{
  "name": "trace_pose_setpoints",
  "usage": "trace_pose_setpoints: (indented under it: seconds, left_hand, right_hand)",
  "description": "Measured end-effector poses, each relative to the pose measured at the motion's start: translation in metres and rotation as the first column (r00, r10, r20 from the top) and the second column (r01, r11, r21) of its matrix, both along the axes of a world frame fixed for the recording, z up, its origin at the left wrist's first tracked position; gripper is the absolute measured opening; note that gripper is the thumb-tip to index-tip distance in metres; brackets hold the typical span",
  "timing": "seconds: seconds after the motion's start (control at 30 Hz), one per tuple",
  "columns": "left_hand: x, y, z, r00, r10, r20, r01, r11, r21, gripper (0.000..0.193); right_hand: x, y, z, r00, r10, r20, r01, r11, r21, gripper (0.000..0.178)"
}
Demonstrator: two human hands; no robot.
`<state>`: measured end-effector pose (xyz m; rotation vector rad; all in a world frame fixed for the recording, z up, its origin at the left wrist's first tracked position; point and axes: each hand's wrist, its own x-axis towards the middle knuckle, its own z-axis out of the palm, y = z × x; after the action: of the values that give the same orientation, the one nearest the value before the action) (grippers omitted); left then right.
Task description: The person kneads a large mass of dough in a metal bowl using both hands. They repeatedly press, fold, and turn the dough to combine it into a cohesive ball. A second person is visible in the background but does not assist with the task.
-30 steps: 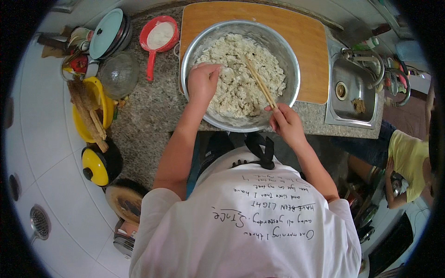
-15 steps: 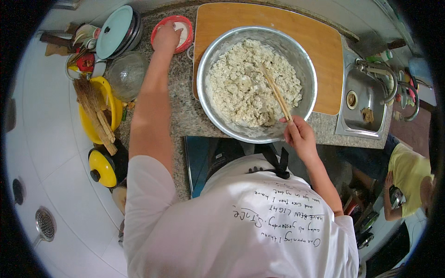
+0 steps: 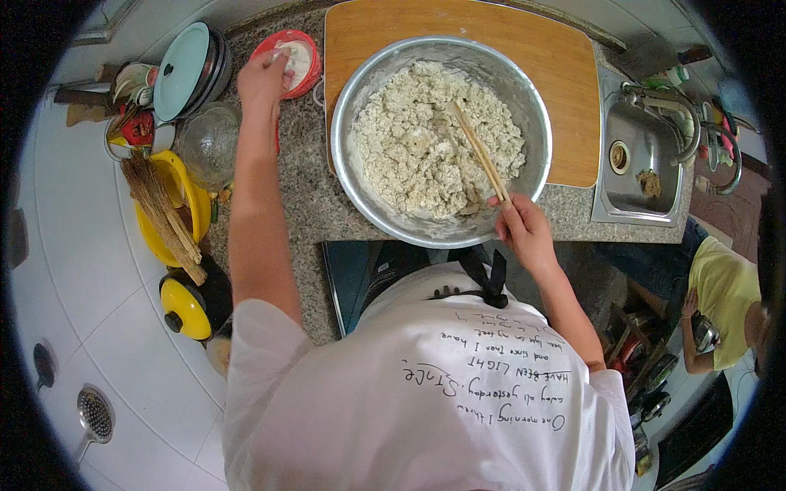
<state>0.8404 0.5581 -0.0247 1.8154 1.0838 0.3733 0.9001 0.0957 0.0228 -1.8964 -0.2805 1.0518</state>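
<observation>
My left hand [image 3: 264, 79] is at the left side of a small red bowl [image 3: 313, 80] with white powder inside. Its fingers are curled over the rim, and what they grip is hard to make out. A thin red strip [image 3: 277, 137] shows beside that wrist. In my right hand [image 3: 524, 231] is a pair of wooden chopsticks [image 3: 481, 153], held near their lower ends. Their tips rest in crumbly, pale dough [image 3: 409, 147] that fills much of a large metal basin [image 3: 348, 192]. The right hand is just over the basin's near right rim.
The basin stands on a wooden board [image 3: 565, 98] on the granite counter [image 3: 303, 196]. A metal sink [image 3: 618, 200] lies to the right. Left are stacked pans with a pale blue lid [image 3: 180, 69], a glass bowl [image 3: 209, 139] and a yellow basin [image 3: 196, 196]. Another person [image 3: 720, 303] is at lower right.
My left hand has shifted left from over the powder to the red bowl's edge. The right hand keeps its hold on the chopsticks, nearly unmoved. The whole view has shifted slightly.
</observation>
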Motion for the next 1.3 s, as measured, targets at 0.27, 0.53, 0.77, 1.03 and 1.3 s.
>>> trace_pose_setpoints:
  seconds: [0.27, 0.53, 0.77, 1.03, 1.3]
  left_hand:
    - [-0.020, -0.240, 0.050, 0.956, 0.118, 0.269, 0.152, 0.586, -0.796, 0.025]
    - [-0.034, -0.299, 0.039, 0.915, 0.214, 0.342, 0.220, 0.446, -0.868, 0.020]
    - [-0.047, -0.322, 0.037, 0.901, 0.347, 0.259, 0.143, 0.327, -0.934, 0.018]
    - [-0.038, -0.318, 0.023, 0.913, 0.327, 0.245, 0.181, 0.214, -0.960, 0.020]
    - [-0.032, -0.301, -0.005, 0.894, 0.374, 0.246, 0.210, 0.137, -0.968, 0.020]
  right_hand:
    - [-0.013, -0.001, 0.030, 0.998, 0.050, -0.038, -0.046, 0.995, 0.086, 0.025]
    - [-0.041, -0.032, 0.042, 0.999, 0.033, -0.025, -0.027, 0.981, 0.193, 0.031]
    - [-0.049, -0.049, 0.033, 0.994, -0.105, 0.018, 0.101, 0.984, 0.144, 0.028]
    - [-0.046, -0.055, 0.046, 0.993, 0.020, 0.119, -0.027, 0.998, 0.055, 0.024]
    - [-0.054, -0.059, 0.051, 0.968, 0.049, 0.247, -0.041, 0.998, -0.037, 0.023]
